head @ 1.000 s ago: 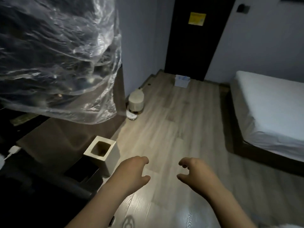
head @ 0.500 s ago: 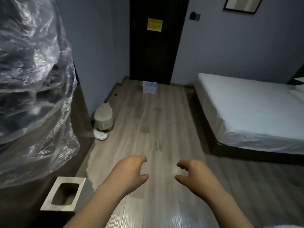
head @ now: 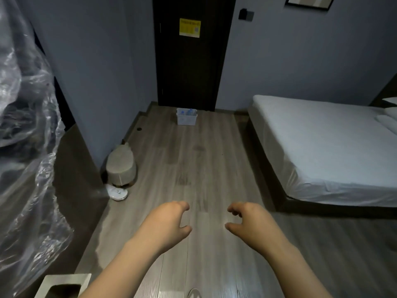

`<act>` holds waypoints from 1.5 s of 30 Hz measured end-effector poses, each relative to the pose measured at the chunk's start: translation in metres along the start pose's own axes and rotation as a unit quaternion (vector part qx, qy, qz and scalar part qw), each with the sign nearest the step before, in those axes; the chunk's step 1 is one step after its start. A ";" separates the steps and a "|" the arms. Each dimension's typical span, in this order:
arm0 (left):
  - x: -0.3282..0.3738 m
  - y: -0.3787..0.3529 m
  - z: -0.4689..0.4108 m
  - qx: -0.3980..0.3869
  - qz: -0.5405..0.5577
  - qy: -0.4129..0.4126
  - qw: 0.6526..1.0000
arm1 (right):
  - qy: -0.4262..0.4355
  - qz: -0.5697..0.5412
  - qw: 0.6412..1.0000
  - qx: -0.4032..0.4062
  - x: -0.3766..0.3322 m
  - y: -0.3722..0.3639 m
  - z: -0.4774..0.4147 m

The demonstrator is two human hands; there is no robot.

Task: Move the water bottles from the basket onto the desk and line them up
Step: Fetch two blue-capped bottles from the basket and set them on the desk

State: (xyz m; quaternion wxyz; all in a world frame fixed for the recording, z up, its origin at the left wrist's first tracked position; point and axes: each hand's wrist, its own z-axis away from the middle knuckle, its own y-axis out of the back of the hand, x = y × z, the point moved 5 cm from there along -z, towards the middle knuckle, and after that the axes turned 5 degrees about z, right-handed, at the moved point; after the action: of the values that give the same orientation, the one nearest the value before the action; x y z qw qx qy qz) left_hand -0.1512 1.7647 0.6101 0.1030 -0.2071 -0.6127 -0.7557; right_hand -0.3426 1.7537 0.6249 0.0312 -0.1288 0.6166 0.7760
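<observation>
Item: water bottles (head: 190, 112), several, count not readable. They stand upright in a small white basket (head: 186, 121) on the wood floor (head: 206, 168), well ahead of both hands and roughly on the line between them, right against the foot of the dark door (head: 191, 61). Appearance: clear bodies and bluish caps showing above the rim; too small and dim for labels or fill level. Left hand (head: 165, 224): fingers loosely curled, palm down, holding nothing. Right hand (head: 251, 226): the same, empty, just beside the left with a gap between them. Desk: not identifiable with certainty. Hazards, as judged: smooth round bottles may slip from a hurried or multiple pick-up, and may roll if they fall. The light basket may tip or drag if a bottle is pulled out at an angle. The low light makes caps and rim hard to judge on the reach down. A round stool (head: 121, 168) and a white slipper (head: 117, 192), ahead and left of the left hand, are trip points. The bed (head: 322, 147), ahead and right of the right hand, narrows the route.
</observation>
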 end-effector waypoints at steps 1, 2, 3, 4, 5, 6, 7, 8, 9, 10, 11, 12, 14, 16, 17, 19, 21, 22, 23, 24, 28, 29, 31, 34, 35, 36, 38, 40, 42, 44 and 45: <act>0.000 0.003 -0.017 -0.001 -0.003 0.002 1.000 | 0.001 -0.001 1.000 0.002 0.003 0.005 -0.017; 0.001 0.007 -0.033 0.000 -0.004 0.004 1.000 | 0.003 -0.003 1.000 0.005 0.006 0.010 -0.034; 0.002 0.012 -0.051 0.003 -0.006 0.004 1.000 | 0.006 -0.006 1.000 0.008 0.010 0.017 -0.052; 0.004 0.018 -0.068 0.007 -0.009 0.001 1.000 | 0.010 -0.010 1.000 0.009 0.013 0.024 -0.069; 0.006 0.023 -0.084 0.010 -0.012 0.000 1.000 | 0.013 -0.013 1.000 0.009 0.016 0.031 -0.085; 0.008 0.029 -0.099 0.014 -0.014 0.000 1.000 | 0.017 -0.017 1.000 0.009 0.019 0.038 -0.101; 0.011 0.034 -0.115 0.020 -0.015 0.001 1.000 | 0.021 -0.020 1.000 0.011 0.023 0.045 -0.117; 0.013 0.039 -0.130 0.024 -0.015 0.002 1.000 | 0.025 -0.018 0.999 0.013 0.026 0.052 -0.132; 0.014 0.043 -0.145 0.026 -0.015 0.003 1.000 | 0.028 -0.015 0.999 0.015 0.030 0.058 -0.147; 0.015 0.047 -0.160 0.027 -0.015 0.004 1.000 | 0.028 -0.013 0.999 0.017 0.035 0.064 -0.162; 0.015 0.051 -0.174 0.026 -0.016 0.005 1.000 | 0.026 -0.013 0.999 0.016 0.038 0.069 -0.175; 0.015 0.054 -0.188 0.023 -0.017 0.008 1.000 | 0.024 -0.014 0.999 0.015 0.042 0.074 -0.188; 0.014 0.062 -0.216 0.023 -0.019 0.011 1.000 | 0.026 -0.011 1.000 0.011 0.047 0.082 -0.214; 0.010 0.068 -0.246 0.024 -0.016 0.012 1.000 | 0.028 -0.005 1.000 0.006 0.051 0.087 -0.243; 0.007 0.071 -0.261 0.024 -0.014 0.012 1.000 | 0.028 -0.002 1.000 0.006 0.052 0.090 -0.258; 0.000 0.076 -0.292 0.020 -0.014 0.010 1.000 | 0.026 0.001 1.000 0.010 0.054 0.095 -0.292; -0.011 0.082 -0.324 0.015 -0.015 0.011 1.000 | 0.026 0.003 1.000 0.010 0.051 0.101 -0.326; -0.017 0.087 -0.341 0.014 -0.014 0.012 1.000 | 0.026 0.002 1.000 0.009 0.049 0.103 -0.344; -0.023 0.092 -0.359 0.017 -0.012 0.011 1.000 | 0.025 0.002 1.000 0.008 0.046 0.106 -0.363; -0.030 0.098 -0.377 0.018 -0.008 0.010 1.000 | 0.025 0.004 1.000 0.007 0.043 0.109 -0.382; -0.056 0.129 -0.448 0.016 0.000 -0.001 1.000 | 0.014 0.004 1.000 0.007 0.029 0.126 -0.455; -0.062 0.137 -0.465 0.016 0.001 -0.004 1.000 | 0.011 -0.001 1.000 0.006 0.025 0.131 -0.472; -0.071 0.151 -0.499 0.015 0.001 -0.011 1.000 | 0.008 -0.005 1.000 0.009 0.020 0.140 -0.505; -0.083 0.165 -0.544 0.013 0.006 -0.018 1.000 | -0.003 -0.008 1.000 0.004 0.016 0.148 -0.552; -0.087 0.169 -0.558 0.011 0.012 -0.017 1.000 | -0.009 -0.009 1.000 -0.002 0.016 0.150 -0.566; -0.090 0.172 -0.571 0.010 0.018 -0.017 1.000 | -0.013 -0.010 1.000 -0.006 0.016 0.152 -0.581; -0.096 0.177 -0.597 0.001 0.020 -0.020 1.000 | -0.023 -0.016 0.999 -0.016 0.019 0.155 -0.609; -0.104 0.181 -0.626 -0.003 0.024 -0.020 1.000 | -0.035 -0.023 0.999 -0.017 0.023 0.157 -0.638; -0.112 0.187 -0.655 0.003 0.027 -0.020 0.999 | -0.020 -0.010 1.000 0.000 0.026 0.160 -0.668; -0.117 0.194 -0.686 0.012 0.030 -0.014 0.999 | -0.002 -0.004 1.000 0.014 0.028 0.165 -0.700; -0.119 0.198 -0.702 0.016 0.032 -0.012 0.999 | 0.002 -0.007 1.000 0.015 0.029 0.168 -0.717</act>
State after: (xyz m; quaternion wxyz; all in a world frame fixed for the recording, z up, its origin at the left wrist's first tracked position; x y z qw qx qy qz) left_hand -0.0946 1.0276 0.6178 0.1231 -0.2338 -0.6187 -0.7398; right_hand -0.2898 1.0186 0.6294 0.0371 -0.1345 0.6274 0.7661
